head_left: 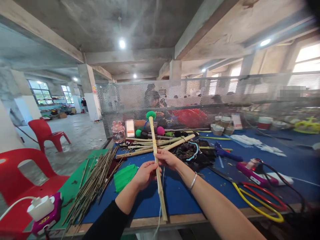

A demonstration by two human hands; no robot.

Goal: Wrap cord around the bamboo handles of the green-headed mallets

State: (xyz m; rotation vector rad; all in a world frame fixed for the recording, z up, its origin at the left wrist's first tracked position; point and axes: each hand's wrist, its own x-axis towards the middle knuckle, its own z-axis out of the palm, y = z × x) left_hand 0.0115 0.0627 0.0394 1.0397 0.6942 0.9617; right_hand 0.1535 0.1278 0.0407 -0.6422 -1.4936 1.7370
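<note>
A pale bamboo stick stands upright and slightly tilted in front of me, its top end topped by a fuzzy green ball. My left hand pinches it around the middle. Just above, my right hand grips the same stick between thumb and fingers. A thin pale string hangs beside its lower end. Behind the hands lies a pile of bamboo sticks, with a pink ball and other coloured balls. A piece of green cloth rests left of my left hand.
Thin brown twigs lie on the blue tabletop's left side. To the right are red-and-yellow-handled shears, a purple power strip, a blue tool and black material. A mesh partition stands behind; red chairs are at left.
</note>
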